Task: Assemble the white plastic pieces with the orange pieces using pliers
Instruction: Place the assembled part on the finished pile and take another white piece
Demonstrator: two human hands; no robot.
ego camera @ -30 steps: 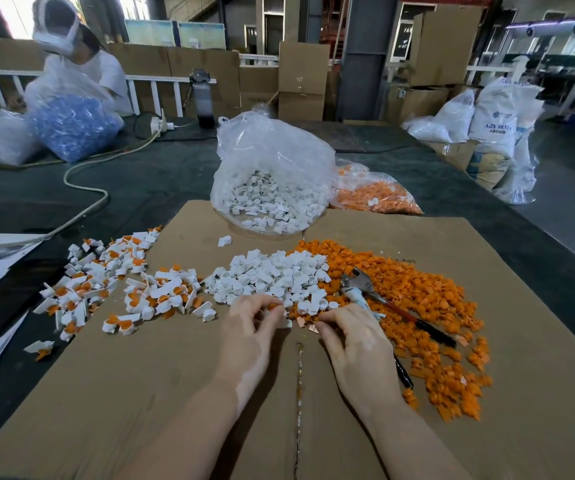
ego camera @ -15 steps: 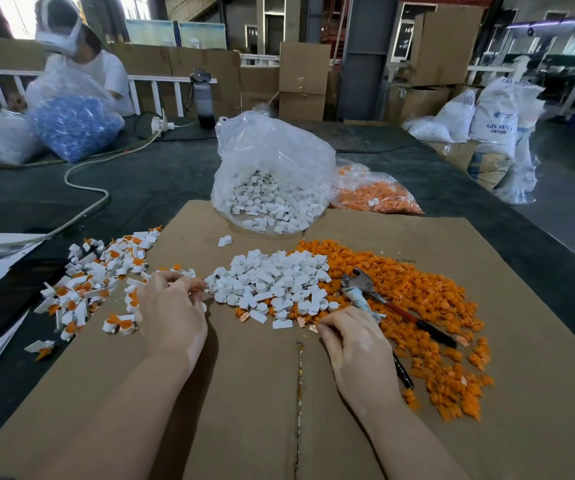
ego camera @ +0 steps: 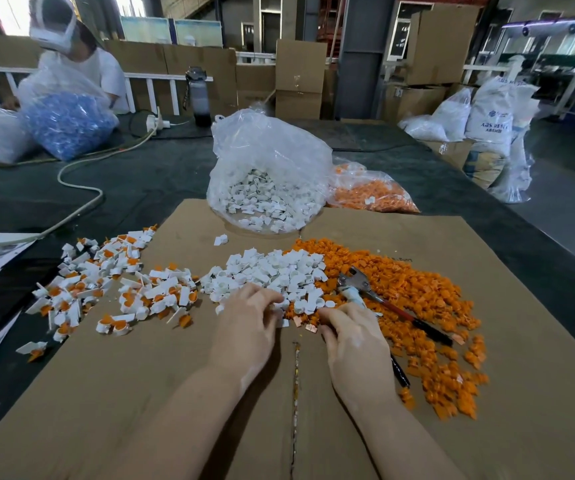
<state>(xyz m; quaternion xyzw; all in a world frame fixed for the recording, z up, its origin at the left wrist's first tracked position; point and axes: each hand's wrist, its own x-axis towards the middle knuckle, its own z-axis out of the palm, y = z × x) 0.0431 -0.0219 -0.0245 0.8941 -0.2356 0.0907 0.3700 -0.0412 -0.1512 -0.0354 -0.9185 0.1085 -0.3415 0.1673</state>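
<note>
Reaching into the loose white plastic pieces (ego camera: 272,275), the left hand (ego camera: 249,322) curls its fingers, its grip hidden. The right hand (ego camera: 355,341) holds red-handled metal pliers (ego camera: 376,296) on the small orange plastic pieces (ego camera: 417,306). A white woven sack (ego camera: 490,123) reads "ABS RESIN".

Brown cardboard (ego camera: 487,341) covered the near table, which was dark grey (ego camera: 140,188) beyond it. A heap of white pieces (ego camera: 272,275) sat at centre, a bright orange heap (ego camera: 417,299) to its right, and mixed white-and-orange assembled pieces (ego camera: 106,282) lay left. The pliers (ego camera: 379,299) were grey metal with red-and-black handles. Far left, a clear bag (ego camera: 68,123) held blue parts.
</note>
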